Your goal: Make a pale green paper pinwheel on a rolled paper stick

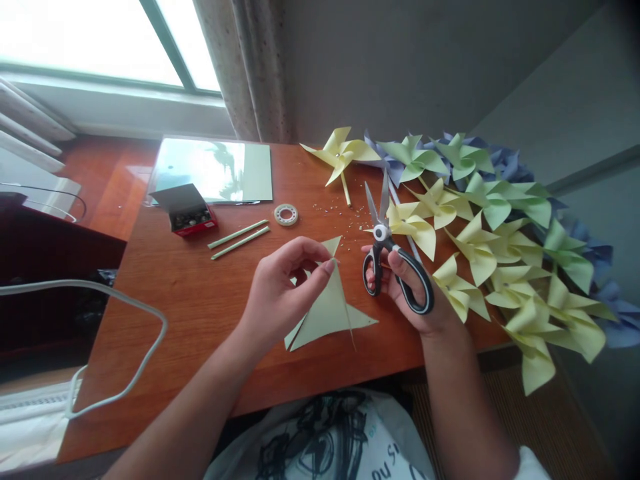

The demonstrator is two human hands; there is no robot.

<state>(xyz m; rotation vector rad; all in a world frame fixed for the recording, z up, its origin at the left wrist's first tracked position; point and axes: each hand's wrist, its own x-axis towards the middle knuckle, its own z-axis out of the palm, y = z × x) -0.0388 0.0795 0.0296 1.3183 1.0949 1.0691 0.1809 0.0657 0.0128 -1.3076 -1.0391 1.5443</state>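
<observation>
pinwheels point(500, 247), straws point(239, 239), tape roll point(286, 215), perhaps pins point(190, 218)

left hand point(280, 287) on folded paper point(327, 310) at table point(190, 300) front centre | right hand point(405, 287) just right of it, in scissors point(393, 257) | pinwheels point(480, 233) along table's right edge | straws point(239, 239), tape roll point(286, 215), small box point(187, 210) behind left hand | sheet stack point(215, 170) behind those

L hand point(280, 283) pinching paper point(327, 310), R hand point(407, 293) w/ scissors point(395, 257)
</observation>
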